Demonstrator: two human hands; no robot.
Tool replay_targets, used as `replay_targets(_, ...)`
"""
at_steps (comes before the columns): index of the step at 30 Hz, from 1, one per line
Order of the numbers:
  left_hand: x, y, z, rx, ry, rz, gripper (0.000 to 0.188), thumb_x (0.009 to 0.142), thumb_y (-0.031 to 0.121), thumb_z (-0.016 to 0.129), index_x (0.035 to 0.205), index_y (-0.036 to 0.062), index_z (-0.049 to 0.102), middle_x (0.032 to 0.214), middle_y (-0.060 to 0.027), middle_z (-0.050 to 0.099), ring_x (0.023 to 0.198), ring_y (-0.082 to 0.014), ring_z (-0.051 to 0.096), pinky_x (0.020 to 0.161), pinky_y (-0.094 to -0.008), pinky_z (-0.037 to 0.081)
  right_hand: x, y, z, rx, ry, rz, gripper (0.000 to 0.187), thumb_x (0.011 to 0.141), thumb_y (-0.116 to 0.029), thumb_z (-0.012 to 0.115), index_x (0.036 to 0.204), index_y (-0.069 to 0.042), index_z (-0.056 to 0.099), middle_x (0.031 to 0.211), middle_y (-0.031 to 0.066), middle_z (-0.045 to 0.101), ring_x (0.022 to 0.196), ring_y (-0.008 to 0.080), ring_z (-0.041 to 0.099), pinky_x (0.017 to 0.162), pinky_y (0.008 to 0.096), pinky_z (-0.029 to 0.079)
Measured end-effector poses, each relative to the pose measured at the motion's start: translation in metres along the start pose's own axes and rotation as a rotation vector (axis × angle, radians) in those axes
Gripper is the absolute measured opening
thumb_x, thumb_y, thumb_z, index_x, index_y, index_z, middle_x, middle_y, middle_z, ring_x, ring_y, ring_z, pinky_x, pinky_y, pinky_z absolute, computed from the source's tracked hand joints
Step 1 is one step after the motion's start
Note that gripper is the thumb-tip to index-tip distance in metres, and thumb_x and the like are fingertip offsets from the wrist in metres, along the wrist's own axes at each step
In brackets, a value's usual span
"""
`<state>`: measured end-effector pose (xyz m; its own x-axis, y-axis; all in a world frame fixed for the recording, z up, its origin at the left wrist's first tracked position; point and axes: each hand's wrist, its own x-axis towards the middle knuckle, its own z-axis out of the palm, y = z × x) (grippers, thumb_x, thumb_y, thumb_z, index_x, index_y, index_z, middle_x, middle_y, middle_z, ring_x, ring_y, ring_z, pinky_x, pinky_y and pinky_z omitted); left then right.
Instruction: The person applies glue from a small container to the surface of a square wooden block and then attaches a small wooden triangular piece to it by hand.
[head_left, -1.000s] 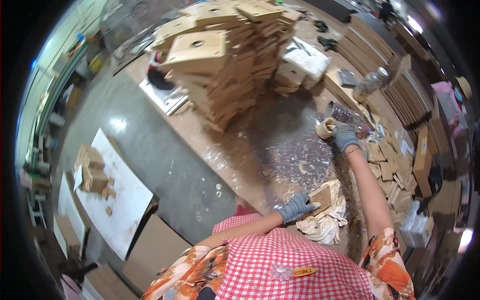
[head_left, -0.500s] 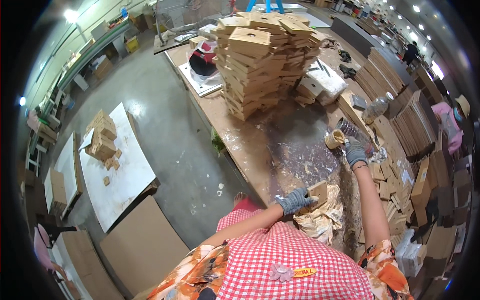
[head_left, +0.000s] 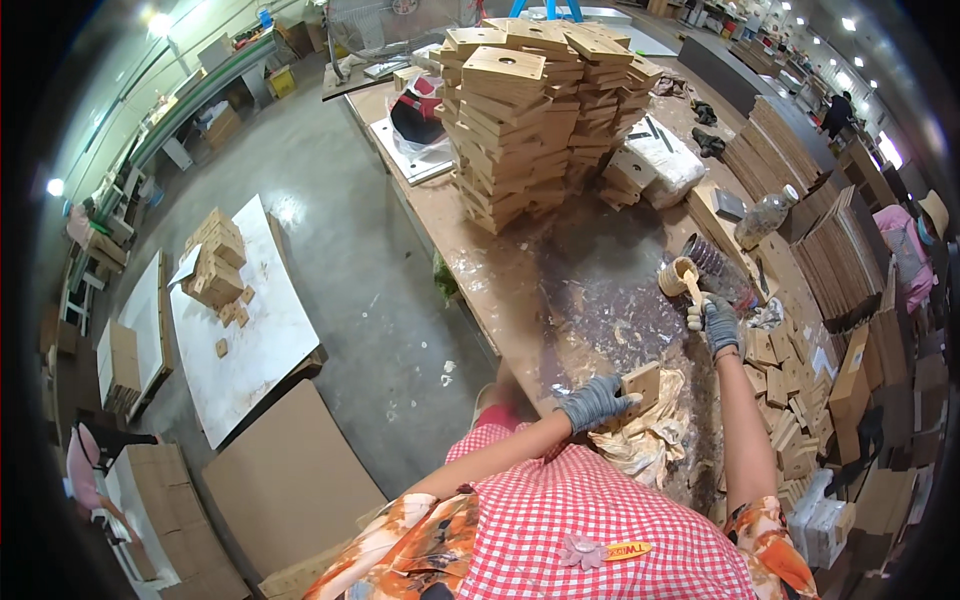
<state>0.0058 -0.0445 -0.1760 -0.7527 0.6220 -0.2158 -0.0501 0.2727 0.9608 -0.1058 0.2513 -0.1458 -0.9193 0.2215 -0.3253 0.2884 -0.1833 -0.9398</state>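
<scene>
My left hand, in a grey work glove, grips a small light-wood block standing on edge. A crumpled, stained yellowish cloth or sheet lies just beneath it on the bench. My right hand, gloved too, is closed round a pale flat stick. The stick's far end is at the mouth of a small tilted cup smeared with tan paste. Behind the cup lies a ribbed clear jar.
A tall pile of wooden blocks stands at the bench's far end, beside a wrapped white package. To the right are a clear bottle, loose wood pieces and stacked brown panels. Left on the floor is a white board bearing blocks.
My right hand has drawn slightly back toward me from the cup, so the stick now shows. The left hand keeps its hold on the block; the whole view has shifted a little.
</scene>
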Motion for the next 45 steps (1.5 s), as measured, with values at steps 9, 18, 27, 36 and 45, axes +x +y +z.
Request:
replay_targets(9, -0.003, 0.008, -0.005, 0.062, -0.027, -0.010, 0.055, 0.081, 0.049, 0.066, 0.093, -0.0046, 0.063, 0.075, -0.0196, 0.065, 0.066, -0.0249, 0.064, 0.062, -0.0365, 0.050, -0.007, -0.015, 0.020, 0.036, 0.030, 0.098, 0.026, 0.091, -0.003, 0.051, 0.116, 0.004, 0.051, 0.081, 0.0118, 0.062, 0.065, 0.0204, 0.062, 0.053, 0.0281, 0.054)
replay_targets(18, -0.002, 0.013, -0.007, 0.044, -0.060, -0.007, 0.057, 0.081, 0.051, 0.065, 0.092, -0.0043, 0.063, 0.073, -0.0181, 0.065, 0.066, -0.0237, 0.063, 0.063, -0.0368, 0.050, -0.010, -0.020, 0.021, -1.053, 0.226, -0.418, 0.026, 0.088, -0.004, 0.051, 0.113, -0.001, 0.058, 0.084, 0.0156, 0.064, 0.068, 0.0243, 0.064, 0.060, 0.0357, 0.053)
replay_targets(27, 0.006, -0.003, 0.002, 0.023, -0.075, 0.021, 0.057, 0.082, 0.050, 0.065, 0.095, -0.0047, 0.064, 0.076, -0.0192, 0.065, 0.066, -0.0241, 0.063, 0.063, -0.0364, 0.050, -0.029, -0.047, 0.043, -1.431, 0.175, -0.653, 0.025, 0.079, -0.002, 0.057, 0.102, -0.001, 0.065, 0.099, 0.0214, 0.061, 0.096, 0.0369, 0.057, 0.088, 0.0418, 0.045)
replay_targets(36, 0.003, 0.004, -0.002, 0.055, -0.069, 0.031, 0.058, 0.082, 0.053, 0.063, 0.089, -0.0049, 0.065, 0.071, -0.0194, 0.064, 0.063, -0.0257, 0.063, 0.061, -0.0383, 0.050, -0.056, -0.058, 0.046, -1.265, 0.200, -0.558, 0.026, 0.081, 0.001, 0.057, 0.106, 0.000, 0.066, 0.102, 0.0179, 0.063, 0.095, 0.0302, 0.060, 0.090, 0.0366, 0.046)
replay_targets(45, 0.003, 0.008, -0.002, 0.050, -0.081, 0.020, 0.061, 0.080, 0.056, 0.063, 0.087, -0.0045, 0.065, 0.070, -0.0191, 0.064, 0.063, -0.0255, 0.062, 0.060, -0.0379, 0.049, -0.036, -0.047, 0.031, -1.082, 0.307, -0.667, 0.024, 0.084, -0.004, 0.055, 0.106, -0.001, 0.066, 0.102, 0.0181, 0.063, 0.095, 0.0312, 0.059, 0.089, 0.0384, 0.045)
